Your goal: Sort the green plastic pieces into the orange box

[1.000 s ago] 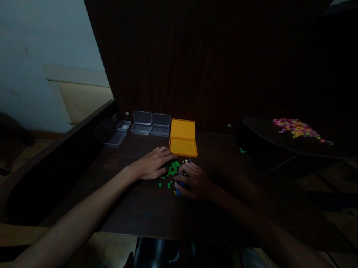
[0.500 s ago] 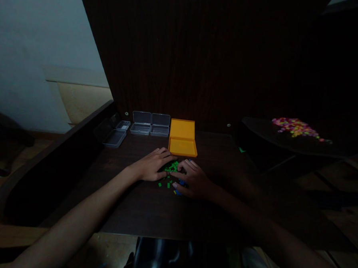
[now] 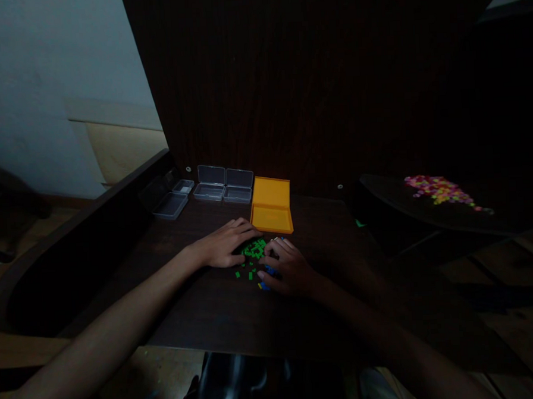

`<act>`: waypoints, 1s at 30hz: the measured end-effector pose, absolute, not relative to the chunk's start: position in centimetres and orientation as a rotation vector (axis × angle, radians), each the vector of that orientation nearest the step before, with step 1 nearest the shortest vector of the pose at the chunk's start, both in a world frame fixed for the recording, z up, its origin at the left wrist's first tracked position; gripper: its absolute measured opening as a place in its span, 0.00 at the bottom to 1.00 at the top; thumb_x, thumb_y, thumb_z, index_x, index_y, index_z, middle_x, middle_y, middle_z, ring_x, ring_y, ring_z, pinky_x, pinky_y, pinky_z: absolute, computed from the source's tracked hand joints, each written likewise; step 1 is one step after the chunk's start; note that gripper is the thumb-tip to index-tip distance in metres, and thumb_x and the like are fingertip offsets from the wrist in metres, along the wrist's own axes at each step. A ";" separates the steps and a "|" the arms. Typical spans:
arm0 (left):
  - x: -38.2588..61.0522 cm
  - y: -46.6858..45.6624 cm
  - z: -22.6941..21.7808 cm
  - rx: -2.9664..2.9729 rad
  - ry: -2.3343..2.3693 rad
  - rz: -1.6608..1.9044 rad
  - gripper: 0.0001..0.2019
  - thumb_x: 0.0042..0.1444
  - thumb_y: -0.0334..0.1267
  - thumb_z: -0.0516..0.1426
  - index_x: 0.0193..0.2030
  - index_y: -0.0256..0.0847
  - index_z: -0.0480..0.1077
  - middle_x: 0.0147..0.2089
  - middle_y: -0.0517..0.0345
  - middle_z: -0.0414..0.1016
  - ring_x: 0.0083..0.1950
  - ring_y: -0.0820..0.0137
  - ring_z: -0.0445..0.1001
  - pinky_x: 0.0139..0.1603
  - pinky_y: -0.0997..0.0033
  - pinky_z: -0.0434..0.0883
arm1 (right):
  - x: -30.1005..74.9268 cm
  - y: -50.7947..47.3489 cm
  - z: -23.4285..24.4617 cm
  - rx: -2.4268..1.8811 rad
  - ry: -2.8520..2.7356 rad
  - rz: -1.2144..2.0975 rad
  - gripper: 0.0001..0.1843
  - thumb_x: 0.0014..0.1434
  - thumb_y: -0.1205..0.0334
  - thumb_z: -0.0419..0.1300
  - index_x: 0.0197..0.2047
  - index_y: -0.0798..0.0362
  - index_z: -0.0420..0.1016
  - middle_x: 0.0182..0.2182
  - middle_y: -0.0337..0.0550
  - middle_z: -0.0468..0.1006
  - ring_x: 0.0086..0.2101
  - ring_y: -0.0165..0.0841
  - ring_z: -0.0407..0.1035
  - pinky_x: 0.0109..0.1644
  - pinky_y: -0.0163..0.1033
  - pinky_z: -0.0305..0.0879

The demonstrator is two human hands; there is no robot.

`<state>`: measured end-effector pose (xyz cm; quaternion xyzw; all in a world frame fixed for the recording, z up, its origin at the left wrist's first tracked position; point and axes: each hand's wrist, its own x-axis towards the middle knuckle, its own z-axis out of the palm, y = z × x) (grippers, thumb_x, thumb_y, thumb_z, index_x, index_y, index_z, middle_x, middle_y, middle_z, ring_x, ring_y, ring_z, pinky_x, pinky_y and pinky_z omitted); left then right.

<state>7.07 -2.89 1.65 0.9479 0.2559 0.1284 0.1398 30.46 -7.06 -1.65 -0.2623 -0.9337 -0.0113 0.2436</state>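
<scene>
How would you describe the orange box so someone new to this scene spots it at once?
On the dark wooden table, look at the far edge, just beyond the left hand and right hand. The orange box lies open there, right of the clear plastic cases. It is the only opaque, brightly coloured case; its neighbours are see-through.

You have a single view, worn on your head, looking forward and down along both forearms onto the dark table [image 3: 218, 309]. Your left hand [image 3: 224, 244] and right hand [image 3: 288, 267] sit near mid-frame at arm's reach. The wooden panel [image 3: 314, 90] ahead fills the upper frame, with the pale wall [image 3: 41, 86] at far left.
</scene>
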 end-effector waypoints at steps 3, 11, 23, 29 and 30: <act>7.0 -2.9 1.9 2.735 0.735 0.370 0.30 0.52 0.37 0.56 0.63 0.38 0.60 0.58 0.44 0.67 0.57 0.52 0.61 0.58 0.50 0.61 | 30.4 -7.1 -1.7 -0.664 -2.561 -0.037 0.15 0.63 0.53 0.57 0.44 0.54 0.76 0.38 0.48 0.69 0.38 0.38 0.61 0.43 0.44 0.59; 6.8 -3.1 2.5 2.742 0.753 0.356 0.37 0.45 0.39 0.62 0.64 0.37 0.60 0.59 0.43 0.65 0.58 0.50 0.62 0.59 0.50 0.62 | 30.5 -7.2 -1.6 -0.569 -2.588 -0.022 0.14 0.62 0.53 0.57 0.44 0.53 0.76 0.38 0.47 0.70 0.38 0.37 0.62 0.43 0.44 0.60; 7.0 -3.2 2.3 2.747 0.727 0.379 0.37 0.48 0.47 0.63 0.63 0.37 0.62 0.57 0.43 0.67 0.57 0.51 0.63 0.58 0.50 0.63 | 30.6 -7.1 -1.7 -0.551 -2.570 -0.036 0.14 0.62 0.53 0.58 0.45 0.52 0.76 0.38 0.47 0.70 0.38 0.38 0.62 0.42 0.45 0.61; 6.6 -2.9 2.3 2.705 0.746 0.368 0.28 0.56 0.44 0.57 0.63 0.37 0.62 0.58 0.43 0.67 0.58 0.52 0.62 0.59 0.51 0.62 | 30.5 -7.1 -1.6 -0.593 -2.579 -0.067 0.16 0.62 0.53 0.58 0.47 0.54 0.76 0.38 0.48 0.70 0.39 0.38 0.61 0.43 0.45 0.60; 6.5 -2.8 2.4 2.698 0.741 0.370 0.27 0.57 0.42 0.56 0.63 0.37 0.62 0.58 0.43 0.67 0.58 0.52 0.62 0.59 0.51 0.62 | 30.5 -7.1 -1.6 -0.585 -2.577 -0.059 0.15 0.62 0.53 0.58 0.46 0.54 0.76 0.38 0.48 0.70 0.38 0.38 0.61 0.42 0.45 0.60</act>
